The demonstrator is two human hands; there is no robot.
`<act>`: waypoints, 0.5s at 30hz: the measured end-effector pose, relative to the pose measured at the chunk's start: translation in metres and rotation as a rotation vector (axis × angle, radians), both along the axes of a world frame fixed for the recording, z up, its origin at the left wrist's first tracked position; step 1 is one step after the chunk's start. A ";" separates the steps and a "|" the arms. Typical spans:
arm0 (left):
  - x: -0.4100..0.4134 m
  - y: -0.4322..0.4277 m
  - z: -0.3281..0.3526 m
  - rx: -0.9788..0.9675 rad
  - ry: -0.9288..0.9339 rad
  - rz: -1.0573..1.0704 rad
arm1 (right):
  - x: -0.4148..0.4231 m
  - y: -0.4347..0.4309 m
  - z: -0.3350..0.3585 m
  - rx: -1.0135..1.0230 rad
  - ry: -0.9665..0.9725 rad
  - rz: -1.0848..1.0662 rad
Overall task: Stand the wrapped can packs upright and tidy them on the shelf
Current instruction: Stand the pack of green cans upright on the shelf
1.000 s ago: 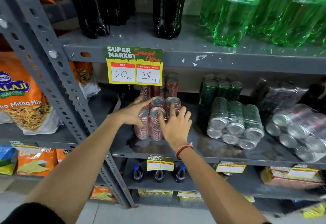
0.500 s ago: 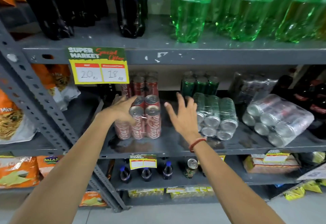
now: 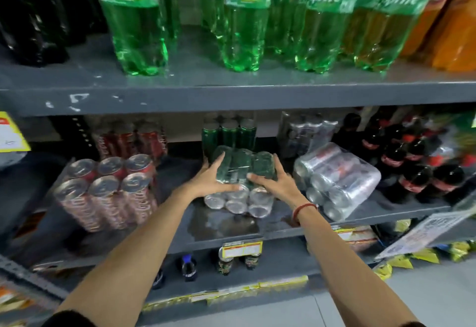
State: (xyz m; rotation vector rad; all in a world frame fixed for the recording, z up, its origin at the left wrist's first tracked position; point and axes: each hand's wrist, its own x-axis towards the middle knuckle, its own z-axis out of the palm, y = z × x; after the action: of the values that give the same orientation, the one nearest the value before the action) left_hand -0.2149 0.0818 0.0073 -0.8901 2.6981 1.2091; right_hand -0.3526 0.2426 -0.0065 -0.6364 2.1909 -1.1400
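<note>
Now both hands clamp the green can pack (image 3: 242, 169), lying on its side mid-shelf (image 3: 386, 213): left hand (image 3: 208, 178) at nine o'clock, right hand (image 3: 275, 181) at three. Best to tip it evenly upright, clear of the silver pack (image 3: 337, 174) at three o'clock.

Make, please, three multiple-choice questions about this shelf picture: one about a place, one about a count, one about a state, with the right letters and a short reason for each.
1. Where is the red can pack relative to the green can pack?
A. left
B. right
C. on the shelf above

2. How many can tops does the red pack show?
A. four
B. six
C. nine

3. How is the silver can pack positioned?
A. upright
B. lying on its side
C. held in the air

Answers: 1 A, it stands left of the pack held by the left hand and right hand. 2 B, two rows of three. 3 B, its can ends face the front.
</note>
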 end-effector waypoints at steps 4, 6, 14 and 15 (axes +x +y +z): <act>-0.009 -0.011 -0.001 0.008 -0.050 -0.003 | -0.016 -0.007 -0.001 -0.135 -0.255 0.056; -0.010 -0.010 -0.005 0.017 -0.020 0.018 | -0.017 -0.010 -0.003 -0.120 -0.229 0.089; 0.019 0.028 -0.025 -0.066 0.301 0.201 | -0.005 -0.001 -0.012 -0.214 -0.063 0.201; 0.024 0.033 -0.028 -0.087 0.345 0.218 | -0.002 0.004 -0.014 -0.248 -0.015 0.216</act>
State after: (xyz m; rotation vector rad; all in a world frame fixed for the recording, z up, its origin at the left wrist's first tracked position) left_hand -0.1905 0.1149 -0.0210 -1.1052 3.0052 1.4135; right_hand -0.3544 0.2461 -0.0207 -0.9423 1.9279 -1.3041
